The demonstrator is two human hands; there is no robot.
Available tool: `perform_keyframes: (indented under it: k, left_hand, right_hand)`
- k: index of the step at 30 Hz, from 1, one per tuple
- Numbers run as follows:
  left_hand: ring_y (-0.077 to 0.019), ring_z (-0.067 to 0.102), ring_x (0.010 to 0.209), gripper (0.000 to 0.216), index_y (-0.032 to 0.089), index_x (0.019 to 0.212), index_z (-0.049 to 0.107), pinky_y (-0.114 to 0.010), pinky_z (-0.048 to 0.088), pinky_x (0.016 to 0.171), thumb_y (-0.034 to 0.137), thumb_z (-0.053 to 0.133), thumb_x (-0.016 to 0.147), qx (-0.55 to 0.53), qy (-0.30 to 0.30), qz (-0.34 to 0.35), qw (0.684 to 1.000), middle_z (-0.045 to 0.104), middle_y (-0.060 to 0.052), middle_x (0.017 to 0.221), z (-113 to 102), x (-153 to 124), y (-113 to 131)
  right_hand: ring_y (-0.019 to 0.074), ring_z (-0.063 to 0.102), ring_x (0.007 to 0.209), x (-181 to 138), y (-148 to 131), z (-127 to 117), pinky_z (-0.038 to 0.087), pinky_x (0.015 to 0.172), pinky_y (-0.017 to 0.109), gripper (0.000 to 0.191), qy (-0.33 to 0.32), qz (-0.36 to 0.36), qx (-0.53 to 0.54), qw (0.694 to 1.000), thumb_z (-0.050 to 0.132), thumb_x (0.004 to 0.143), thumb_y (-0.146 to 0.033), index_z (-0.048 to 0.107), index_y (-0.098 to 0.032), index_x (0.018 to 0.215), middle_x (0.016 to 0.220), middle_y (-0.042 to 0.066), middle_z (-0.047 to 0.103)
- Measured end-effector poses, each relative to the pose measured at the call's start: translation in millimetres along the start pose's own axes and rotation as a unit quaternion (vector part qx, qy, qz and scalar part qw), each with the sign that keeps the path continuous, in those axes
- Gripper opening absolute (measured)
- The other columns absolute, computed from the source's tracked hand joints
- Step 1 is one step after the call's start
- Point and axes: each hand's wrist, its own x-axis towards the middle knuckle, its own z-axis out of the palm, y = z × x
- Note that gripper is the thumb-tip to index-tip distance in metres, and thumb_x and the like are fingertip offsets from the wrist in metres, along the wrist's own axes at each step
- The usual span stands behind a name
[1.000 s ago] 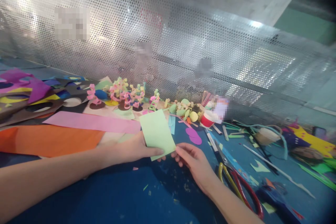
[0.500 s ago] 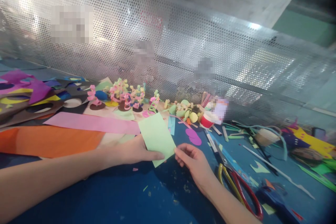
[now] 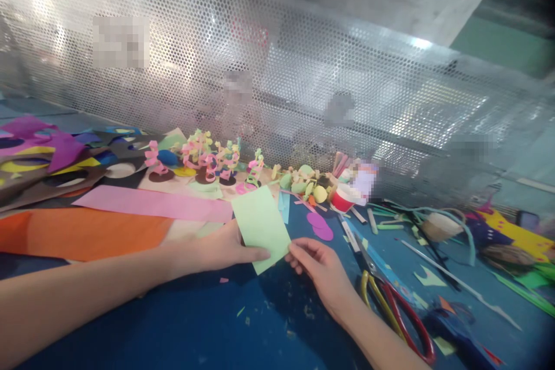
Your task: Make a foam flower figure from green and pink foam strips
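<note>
A light green sheet of paper point(image 3: 262, 225) is held up, tilted, over the blue table. My left hand point(image 3: 229, 247) grips it from the left, thumb on the front face and fingers hidden behind. At the sheet's lower right corner, my right hand point(image 3: 318, 266) pinches the edge between thumb and forefinger, its other fingers curled. A pink paper strip point(image 3: 156, 203) lies flat behind my left forearm, with an orange paper piece point(image 3: 87, 234) nearer. To the right of my right hand lie scissors point(image 3: 390, 300) with one yellow and one red handle.
Small pink and green curled-paper figures point(image 3: 208, 159) stand along the back, before a perforated metal screen point(image 3: 277, 81). Purple paper circles point(image 3: 319, 225), a red and white cup point(image 3: 343, 199), a long thin white stick point(image 3: 455, 280) and a dark blue tool point(image 3: 459, 329) lie around. Paper scraps dot the table.
Almost nothing differs. The green sheet's upper left edge has shifted very slightly to the right; both hands keep their hold.
</note>
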Motion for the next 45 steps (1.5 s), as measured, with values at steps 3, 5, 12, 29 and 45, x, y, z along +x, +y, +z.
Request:
perform_keyframes:
  k: [3, 5, 12, 29, 45]
  left_hand:
    - [-0.0220, 0.059, 0.099, 0.042, 0.020, 0.109, 0.055, -0.033, 0.047, 0.085, 0.038, 0.061, 0.072, -0.011, -0.004, 0.009, 1.000, 0.064, -0.004, 0.109, 0, 0, 2]
    - [-0.0222, 0.059, 0.099, 0.042, 0.020, 0.109, 0.054, -0.033, 0.047, 0.085, 0.037, 0.062, 0.072, -0.012, 0.001, 0.014, 1.000, 0.064, -0.005, 0.109, 1, 0, 2]
    - [-0.0226, 0.059, 0.098, 0.044, 0.021, 0.110, 0.054, -0.034, 0.047, 0.085, 0.039, 0.062, 0.071, -0.004, -0.003, -0.003, 1.000, 0.064, -0.004, 0.107, 1, 0, 1]
    - [-0.0230, 0.057, 0.102, 0.052, 0.022, 0.116, 0.051, -0.033, 0.045, 0.087, 0.041, 0.064, 0.069, -0.006, -0.040, -0.003, 0.999, 0.062, -0.005, 0.112, 0, -1, -1]
    - [-0.0222, 0.055, 0.103, 0.039, 0.023, 0.112, 0.057, -0.029, 0.043, 0.088, 0.036, 0.060, 0.075, -0.034, -0.058, 0.043, 0.997, 0.062, 0.002, 0.112, -2, -10, 18]
  right_hand:
    - [0.0107, 0.051, 0.058, 0, -1, 0, 0.041, 0.054, 0.022, 0.024, 0.002, -0.003, -0.008, 1.000, 0.062, 0.073, -0.039, 0.066, -0.016, 0.079, 0.067, 0.002, 0.063]
    - [0.0112, 0.051, 0.058, 0, -1, 1, 0.042, 0.054, 0.023, 0.024, 0.004, -0.006, -0.015, 1.000, 0.062, 0.073, -0.039, 0.065, -0.016, 0.078, 0.067, 0.002, 0.063]
    - [0.0105, 0.050, 0.056, -1, -3, 1, 0.041, 0.054, 0.022, 0.026, 0.007, -0.006, -0.031, 0.999, 0.064, 0.071, -0.042, 0.061, -0.016, 0.070, 0.064, 0.001, 0.061]
    - [0.0095, 0.047, 0.053, 0, 0, 0, 0.037, 0.053, 0.022, 0.026, 0.015, -0.011, -0.019, 1.000, 0.066, 0.069, -0.041, 0.057, -0.017, 0.066, 0.057, -0.003, 0.056]
    - [0.0094, 0.041, 0.053, -1, -4, 1, 0.033, 0.054, 0.023, 0.030, 0.011, -0.023, -0.032, 0.999, 0.065, 0.069, -0.044, 0.052, -0.017, 0.065, 0.056, -0.005, 0.047]
